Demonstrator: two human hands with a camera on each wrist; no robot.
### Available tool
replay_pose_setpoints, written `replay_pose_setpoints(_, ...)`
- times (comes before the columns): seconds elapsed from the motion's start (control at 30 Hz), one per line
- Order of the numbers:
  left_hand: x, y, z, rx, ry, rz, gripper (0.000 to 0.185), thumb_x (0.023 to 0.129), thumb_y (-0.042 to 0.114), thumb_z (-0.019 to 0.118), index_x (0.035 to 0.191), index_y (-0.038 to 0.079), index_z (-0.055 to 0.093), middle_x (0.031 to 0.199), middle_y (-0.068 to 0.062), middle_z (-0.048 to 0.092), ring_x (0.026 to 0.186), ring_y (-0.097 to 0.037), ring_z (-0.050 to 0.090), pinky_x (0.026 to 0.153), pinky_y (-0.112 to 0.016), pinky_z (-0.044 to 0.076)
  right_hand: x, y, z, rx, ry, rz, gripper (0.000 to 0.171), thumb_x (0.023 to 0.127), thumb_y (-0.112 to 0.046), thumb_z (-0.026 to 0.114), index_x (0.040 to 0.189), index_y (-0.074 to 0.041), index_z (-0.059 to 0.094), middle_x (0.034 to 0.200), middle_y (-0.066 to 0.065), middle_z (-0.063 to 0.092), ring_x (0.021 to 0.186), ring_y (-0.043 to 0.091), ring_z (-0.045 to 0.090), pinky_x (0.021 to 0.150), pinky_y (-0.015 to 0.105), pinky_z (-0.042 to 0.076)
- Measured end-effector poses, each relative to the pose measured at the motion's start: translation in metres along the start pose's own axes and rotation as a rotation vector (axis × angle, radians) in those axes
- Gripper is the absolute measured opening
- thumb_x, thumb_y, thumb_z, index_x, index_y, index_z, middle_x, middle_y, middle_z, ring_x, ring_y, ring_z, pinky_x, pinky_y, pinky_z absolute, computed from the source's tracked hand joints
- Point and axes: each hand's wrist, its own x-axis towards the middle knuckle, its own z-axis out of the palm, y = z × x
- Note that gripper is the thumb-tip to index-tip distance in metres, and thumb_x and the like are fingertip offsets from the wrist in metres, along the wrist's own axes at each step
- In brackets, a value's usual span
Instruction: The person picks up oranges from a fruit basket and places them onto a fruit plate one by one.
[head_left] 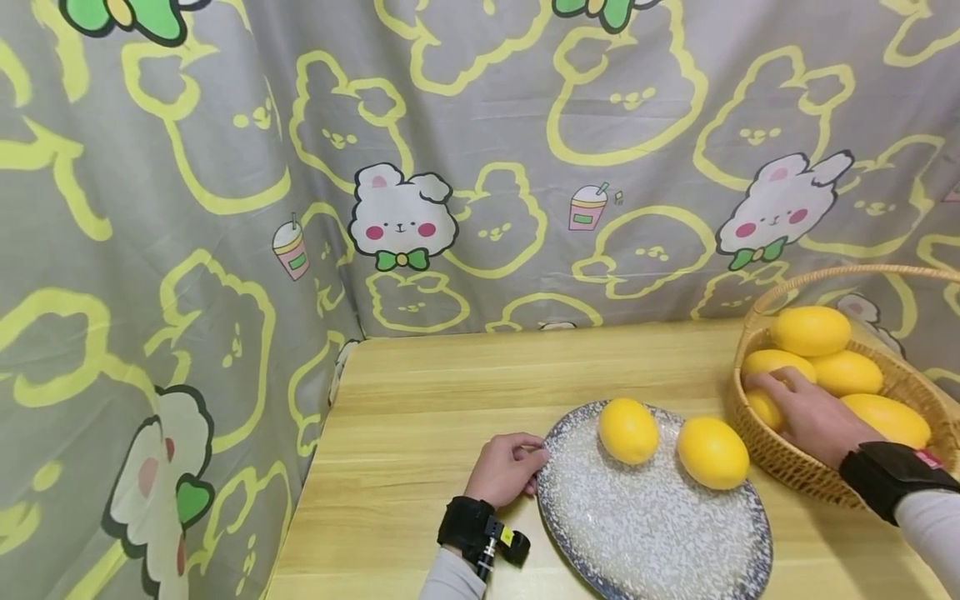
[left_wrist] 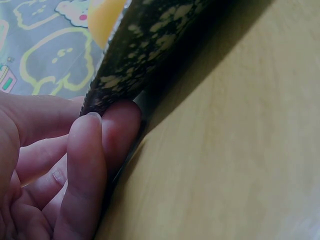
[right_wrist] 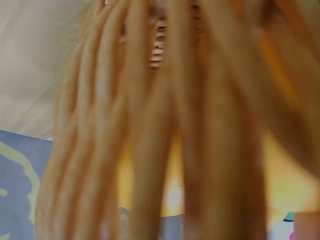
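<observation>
My left hand [head_left: 506, 471] pinches the left rim of a speckled grey oval plate [head_left: 645, 542]. In the left wrist view, fingers [left_wrist: 87, 165] reach under the plate's dark speckled underside [left_wrist: 150, 50]. Two yellow lemons lie on the plate's far half: one lemon [head_left: 628, 431] towards the middle, the other lemon [head_left: 713, 452] by the right rim. Inside a wicker basket [head_left: 798, 475], my right hand [head_left: 817, 421] grips a lemon [head_left: 763, 408] at the left wall, its fingers partly hidden. The right wrist view is filled by the basket's weave [right_wrist: 155, 125], with yellow showing through the gaps.
Several more lemons are heaped in the basket, one lemon [head_left: 812, 331] on top. A thin handle [head_left: 862, 270] arches over it. The wooden table [head_left: 420, 400] meets a grey patterned curtain [head_left: 480, 200] at the back and left.
</observation>
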Motion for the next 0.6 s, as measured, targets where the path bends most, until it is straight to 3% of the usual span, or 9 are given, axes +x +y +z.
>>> replay_pose_setpoints(0.2, -0.0007, -0.0002, 0.0004, -0.017, -0.001, 0.001, 0.031, 0.098, 0.026, 0.07, 0.124, 0.009, 0.073, 0.065, 0.004, 0.067, 0.049, -0.007, 0.058, 0.047, -0.02, 0.043, -0.0016, 0.0046, 0.0039, -0.041, 0.067, -0.109, 0.067, 0.061, 0.004, 0.085, 0.123, -0.011, 0.063, 0.112, 0.021, 0.058, 0.08, 0.038, 0.067, 0.061, 0.052, 0.056)
replay_pose_setpoints(0.6, -0.0004, -0.0011, -0.0007, -0.016, -0.001, 0.013, 0.031, 0.098, 0.024, 0.07, 0.125, 0.007, 0.073, 0.067, 0.003, 0.069, 0.049, -0.006, 0.059, 0.048, -0.021, 0.046, -0.0008, 0.0037, 0.0001, -0.025, 0.045, -0.095, 0.076, 0.057, 0.003, 0.091, 0.125, -0.012, 0.061, 0.115, 0.023, 0.058, 0.082, 0.041, 0.067, 0.065, 0.056, 0.056)
